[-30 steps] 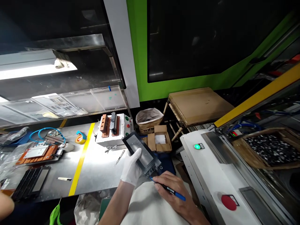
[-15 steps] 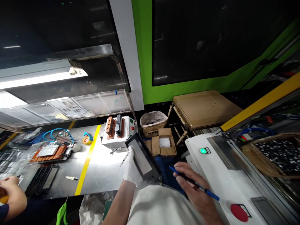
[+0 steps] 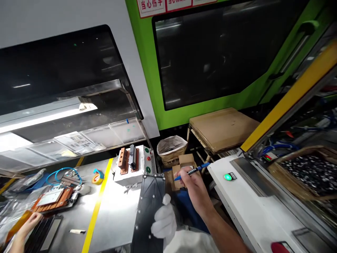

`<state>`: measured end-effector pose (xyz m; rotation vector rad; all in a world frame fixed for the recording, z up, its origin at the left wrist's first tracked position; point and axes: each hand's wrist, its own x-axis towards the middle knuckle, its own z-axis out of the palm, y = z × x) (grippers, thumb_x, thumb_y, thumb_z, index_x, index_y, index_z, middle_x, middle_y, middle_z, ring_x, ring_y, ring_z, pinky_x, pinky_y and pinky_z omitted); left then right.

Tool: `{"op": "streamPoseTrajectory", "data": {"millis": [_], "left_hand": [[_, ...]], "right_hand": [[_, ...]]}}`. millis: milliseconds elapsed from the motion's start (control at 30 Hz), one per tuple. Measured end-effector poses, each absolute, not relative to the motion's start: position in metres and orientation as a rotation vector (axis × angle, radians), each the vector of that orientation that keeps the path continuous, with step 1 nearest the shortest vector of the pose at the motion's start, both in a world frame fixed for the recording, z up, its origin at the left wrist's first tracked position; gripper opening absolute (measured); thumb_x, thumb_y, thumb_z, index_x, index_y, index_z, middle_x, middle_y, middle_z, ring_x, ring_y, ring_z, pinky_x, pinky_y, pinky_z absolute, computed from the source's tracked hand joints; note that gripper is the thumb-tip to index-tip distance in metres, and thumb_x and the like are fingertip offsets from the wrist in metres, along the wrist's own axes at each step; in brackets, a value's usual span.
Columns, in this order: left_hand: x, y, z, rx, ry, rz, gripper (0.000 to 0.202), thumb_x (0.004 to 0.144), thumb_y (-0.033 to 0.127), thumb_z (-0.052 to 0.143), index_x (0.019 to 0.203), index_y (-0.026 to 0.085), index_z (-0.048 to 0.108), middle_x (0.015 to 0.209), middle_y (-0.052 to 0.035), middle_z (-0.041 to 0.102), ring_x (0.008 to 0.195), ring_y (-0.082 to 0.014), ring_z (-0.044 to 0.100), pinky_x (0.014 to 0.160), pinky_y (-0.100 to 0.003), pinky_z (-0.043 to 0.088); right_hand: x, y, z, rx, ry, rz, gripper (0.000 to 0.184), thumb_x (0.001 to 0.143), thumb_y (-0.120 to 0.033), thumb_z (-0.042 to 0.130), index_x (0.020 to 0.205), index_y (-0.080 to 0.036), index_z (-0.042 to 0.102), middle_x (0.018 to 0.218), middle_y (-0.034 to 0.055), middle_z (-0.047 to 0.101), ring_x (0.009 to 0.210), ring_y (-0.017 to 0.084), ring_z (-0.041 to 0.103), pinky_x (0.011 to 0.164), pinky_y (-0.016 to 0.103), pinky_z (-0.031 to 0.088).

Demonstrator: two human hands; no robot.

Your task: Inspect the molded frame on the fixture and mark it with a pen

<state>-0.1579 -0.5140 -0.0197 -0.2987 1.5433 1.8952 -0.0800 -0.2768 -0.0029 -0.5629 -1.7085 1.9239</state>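
Black panel point(image 3: 146, 211), lower end out of view, in left fingers point(image 3: 159, 225), marker point(image 3: 195, 170) in right fingers point(image 3: 186, 179).

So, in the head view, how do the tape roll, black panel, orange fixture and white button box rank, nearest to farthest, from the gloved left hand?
From the left hand:
1. Black panel: held in it.
2. White button box: beyond the panel's far end, slightly left.
3. Tape roll: just left of the yellow line.
4. Orange fixture: farthest left.
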Motion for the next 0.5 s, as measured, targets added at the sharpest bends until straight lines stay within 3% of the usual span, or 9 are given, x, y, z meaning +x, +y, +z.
{"op": "streamPoseTrajectory", "data": {"millis": [100, 333, 433, 500], "left_hand": [[-0.147, -0.490, -0.032, -0.311, 1.599, 1.885, 0.089, 0.056, 0.076, 0.058, 0.140, 0.063, 0.035, 0.099, 0.0072, 0.079, 0.109, -0.0382, 0.068, 0.068, -0.051, 0.062], [-0.132, -0.461, -0.044, -0.314, 1.615, 1.844, 0.105, 0.041, 0.051, 0.082, 0.139, 0.057, 0.046, 0.084, -0.0016, 0.078, 0.093, -0.0381, 0.072, 0.059, -0.048, 0.062], [-0.130, -0.453, -0.044, -0.290, 1.580, 1.827, 0.090, 0.045, 0.056, 0.080, 0.132, 0.056, 0.054, 0.085, -0.0031, 0.078, 0.090, -0.0358, 0.073, 0.062, -0.048, 0.063], [-0.128, -0.447, -0.042, -0.268, 1.544, 1.815, 0.072, 0.058, 0.068, 0.071, 0.127, 0.049, 0.060, 0.093, -0.0041, 0.078, 0.093, -0.0334, 0.073, 0.069, -0.048, 0.064]], "right_hand": [[-0.094, -0.278, -0.001, -0.553, -1.733, 1.928, 0.042, 0.093, -0.060, 0.051, 0.086, -0.020, 0.064, 0.077, 0.0021, 0.066, 0.075, 0.019, 0.058, 0.071, 0.031, 0.047], [-0.105, -0.284, -0.011, -0.549, -1.687, 1.956, 0.041, 0.092, -0.061, 0.052, 0.087, -0.021, 0.062, 0.084, 0.0022, 0.067, 0.075, 0.018, 0.057, 0.073, 0.031, 0.047], [-0.103, -0.280, -0.014, -0.579, -1.693, 1.920, 0.042, 0.091, -0.062, 0.052, 0.085, -0.021, 0.062, 0.081, 0.0022, 0.066, 0.074, 0.018, 0.057, 0.071, 0.031, 0.047], [-0.100, -0.276, -0.015, -0.619, -1.678, 1.892, 0.043, 0.092, -0.062, 0.051, 0.085, -0.021, 0.061, 0.079, 0.0021, 0.065, 0.075, 0.018, 0.058, 0.072, 0.032, 0.047]]}}
